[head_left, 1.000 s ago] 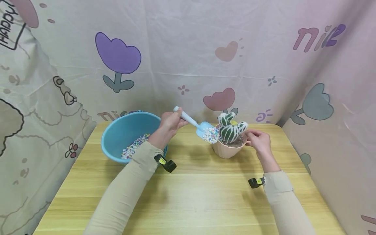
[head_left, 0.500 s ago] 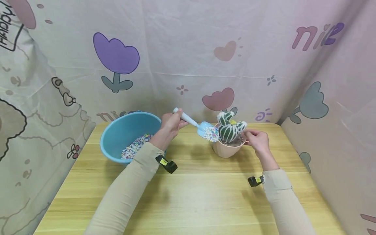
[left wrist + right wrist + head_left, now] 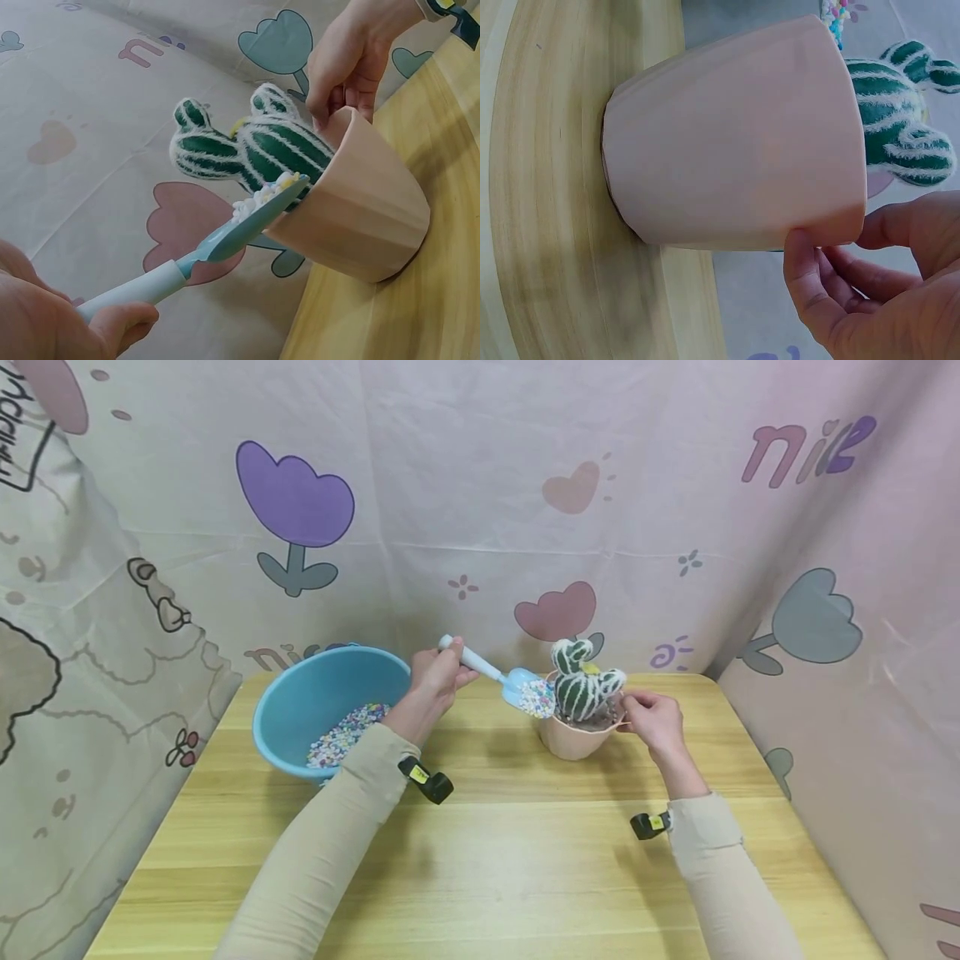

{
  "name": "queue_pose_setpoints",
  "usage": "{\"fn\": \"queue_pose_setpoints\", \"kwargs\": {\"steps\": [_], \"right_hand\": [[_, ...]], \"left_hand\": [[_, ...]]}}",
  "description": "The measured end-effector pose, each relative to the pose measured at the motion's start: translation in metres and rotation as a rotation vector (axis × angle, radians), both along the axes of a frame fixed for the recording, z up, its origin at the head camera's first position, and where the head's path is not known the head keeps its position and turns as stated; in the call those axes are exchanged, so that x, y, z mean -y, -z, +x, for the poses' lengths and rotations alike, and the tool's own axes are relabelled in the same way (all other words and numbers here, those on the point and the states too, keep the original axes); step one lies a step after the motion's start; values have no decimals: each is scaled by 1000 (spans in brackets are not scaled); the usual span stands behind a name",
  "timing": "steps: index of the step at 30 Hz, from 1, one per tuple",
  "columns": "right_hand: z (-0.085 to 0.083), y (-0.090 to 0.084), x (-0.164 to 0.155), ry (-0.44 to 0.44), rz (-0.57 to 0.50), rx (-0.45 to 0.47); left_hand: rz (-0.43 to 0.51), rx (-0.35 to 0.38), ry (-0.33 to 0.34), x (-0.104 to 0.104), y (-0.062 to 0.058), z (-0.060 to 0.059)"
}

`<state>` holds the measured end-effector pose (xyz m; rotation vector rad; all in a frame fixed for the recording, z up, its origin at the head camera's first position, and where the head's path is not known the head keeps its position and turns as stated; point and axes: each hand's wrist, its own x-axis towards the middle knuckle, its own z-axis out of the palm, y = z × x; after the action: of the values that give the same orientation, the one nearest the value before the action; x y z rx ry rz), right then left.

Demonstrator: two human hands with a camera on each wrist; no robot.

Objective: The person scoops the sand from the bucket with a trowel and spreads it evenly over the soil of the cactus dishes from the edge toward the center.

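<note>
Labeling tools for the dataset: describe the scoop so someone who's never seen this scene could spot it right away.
Start at the wooden table and find the big blue basin of coloured pebbles on its left side. Just right of the basin, the left hand grips a small scoop that reaches to the rim of the pink cactus pot. It is the only tool there: pale blue handle, blue blade heaped with pebbles.

Soft, even light fills all three views, bright without glare. In the head view faint shadows fall on the wooden table [image 3: 495, 860] beneath the forearms and beside the pink pot [image 3: 573, 739]. Wide-angle distortion bends the printed backdrop [image 3: 480, 510] at the left and right edges. In the left wrist view the left hand [image 3: 45, 315] at lower left is blurred; the right wrist view curves the table edge.
</note>
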<state>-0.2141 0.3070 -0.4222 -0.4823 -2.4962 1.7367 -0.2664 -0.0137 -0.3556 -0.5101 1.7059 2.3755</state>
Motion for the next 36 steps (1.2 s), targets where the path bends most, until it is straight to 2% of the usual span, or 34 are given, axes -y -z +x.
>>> {"fn": "queue_pose_setpoints", "kwargs": {"steps": [7, 16, 36], "right_hand": [[1, 3, 1, 6, -58, -14], [1, 4, 1, 17, -76, -22], [3, 1, 5, 17, -120, 12]], "left_hand": [[13, -12, -15, -2, 3, 0], [34, -18, -44, -6, 5, -2], [23, -61, -43, -10, 4, -3]]}}
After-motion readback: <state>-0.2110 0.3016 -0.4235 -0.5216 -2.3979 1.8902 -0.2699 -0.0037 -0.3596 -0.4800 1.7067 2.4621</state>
